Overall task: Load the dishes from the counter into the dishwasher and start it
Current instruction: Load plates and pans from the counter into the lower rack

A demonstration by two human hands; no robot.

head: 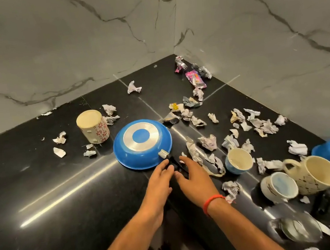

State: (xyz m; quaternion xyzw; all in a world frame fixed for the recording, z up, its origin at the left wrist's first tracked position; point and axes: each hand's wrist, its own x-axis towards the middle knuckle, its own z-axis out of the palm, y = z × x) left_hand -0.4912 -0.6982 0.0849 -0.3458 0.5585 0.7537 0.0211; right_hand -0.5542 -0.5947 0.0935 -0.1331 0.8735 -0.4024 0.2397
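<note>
Head view: left hand [160,177] and right hand [192,176], fingers relaxed and narrowly spread, flank the black handle [173,162] of the blue pan [142,144], inverted on the black counter [63,192]. Whether either grips: cannot tell. Blue cup [239,160] and cream mug [315,173] lie sideways, empty.
</note>
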